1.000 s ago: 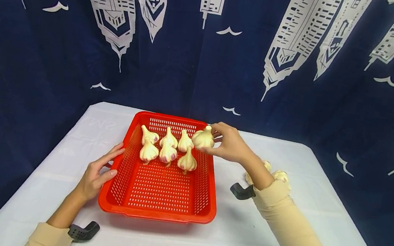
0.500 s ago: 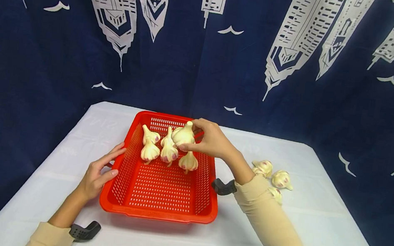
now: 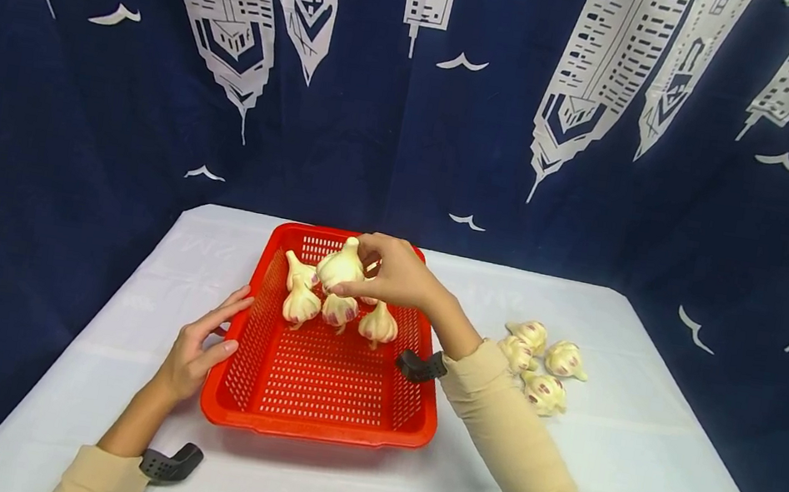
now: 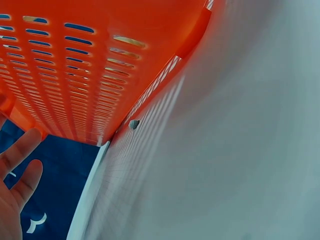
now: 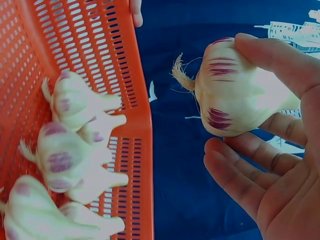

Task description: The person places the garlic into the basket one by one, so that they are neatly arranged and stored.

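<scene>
My right hand (image 3: 398,274) pinches a garlic bulb (image 3: 342,266) above the far part of a red plastic basket (image 3: 315,430). In the right wrist view the held garlic bulb (image 5: 230,90), with purple streaks and a root tuft, sits between thumb and fingers, apart from the basket. Several other garlic bulbs (image 3: 378,324) lie inside the basket toward its far end, some partly hidden behind the held one. My left hand (image 3: 190,352) rests on the basket's left rim, its fingers fairly straight; in the left wrist view its fingertips (image 4: 29,142) reach the basket wall (image 4: 100,60).
On the white-covered table (image 3: 634,481), right of the basket, lies a cluster of several garlic bulbs (image 3: 544,393). A dark blue cloth (image 3: 392,153) with white building prints hangs behind the table. My right forearm crosses the basket's right rim.
My right hand has carried the garlic bulb leftward, from the basket's right rim to over its far middle. The cluster on the table is more exposed. The left hand keeps its place.
</scene>
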Motion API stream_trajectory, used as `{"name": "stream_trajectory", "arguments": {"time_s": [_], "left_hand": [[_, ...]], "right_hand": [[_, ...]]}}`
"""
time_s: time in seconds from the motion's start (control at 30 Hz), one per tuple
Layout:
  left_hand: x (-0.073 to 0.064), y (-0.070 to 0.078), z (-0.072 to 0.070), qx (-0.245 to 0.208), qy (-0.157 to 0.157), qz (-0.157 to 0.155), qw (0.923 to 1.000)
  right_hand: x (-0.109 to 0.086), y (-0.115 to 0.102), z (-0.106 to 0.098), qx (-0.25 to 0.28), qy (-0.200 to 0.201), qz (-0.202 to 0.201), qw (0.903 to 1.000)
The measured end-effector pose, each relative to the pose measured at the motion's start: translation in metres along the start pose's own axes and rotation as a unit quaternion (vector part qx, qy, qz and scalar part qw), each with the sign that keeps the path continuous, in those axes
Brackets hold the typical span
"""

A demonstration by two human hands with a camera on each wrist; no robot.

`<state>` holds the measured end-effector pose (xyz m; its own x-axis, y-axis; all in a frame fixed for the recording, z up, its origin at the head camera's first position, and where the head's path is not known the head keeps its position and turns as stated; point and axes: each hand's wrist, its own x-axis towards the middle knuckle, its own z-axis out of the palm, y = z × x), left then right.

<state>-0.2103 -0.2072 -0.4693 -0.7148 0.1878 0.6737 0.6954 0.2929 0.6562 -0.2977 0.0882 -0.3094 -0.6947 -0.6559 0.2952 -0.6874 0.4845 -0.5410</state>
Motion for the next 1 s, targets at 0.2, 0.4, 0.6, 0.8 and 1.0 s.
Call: {"name": "stream_trajectory", "arguments": {"time_s": [0.2,0.4,0.6,0.8,1.0], "left_hand": [[-0.002,-0.003,0.0,-0.001,-0.003,-0.001,1.0],[-0.002,-0.002,0.0,0.001,-0.003,-0.001,1.0],[-0.001,-0.003,0.0,0.0,-0.003,0.001,1.0],[-0.002,-0.002,0.002,0.001,-0.004,-0.004,1.0],[-0.001,0.0,0.001,0.002,0.002,0.003,1.0]], "right_hand": [[0.01,-0.002,0.011,-0.002,-0.014,0.005,0.9999],[0.02,0.0,0.022,-0.001,-0.027,0.016,0.9995],[0.025,0.006,0.038,0.018,-0.043,0.023,0.9987],[0.024,0.016,0.053,0.021,-0.063,0.05,0.9965],[0.025,0.023,0.063,0.029,-0.074,0.05,0.9956]]}}
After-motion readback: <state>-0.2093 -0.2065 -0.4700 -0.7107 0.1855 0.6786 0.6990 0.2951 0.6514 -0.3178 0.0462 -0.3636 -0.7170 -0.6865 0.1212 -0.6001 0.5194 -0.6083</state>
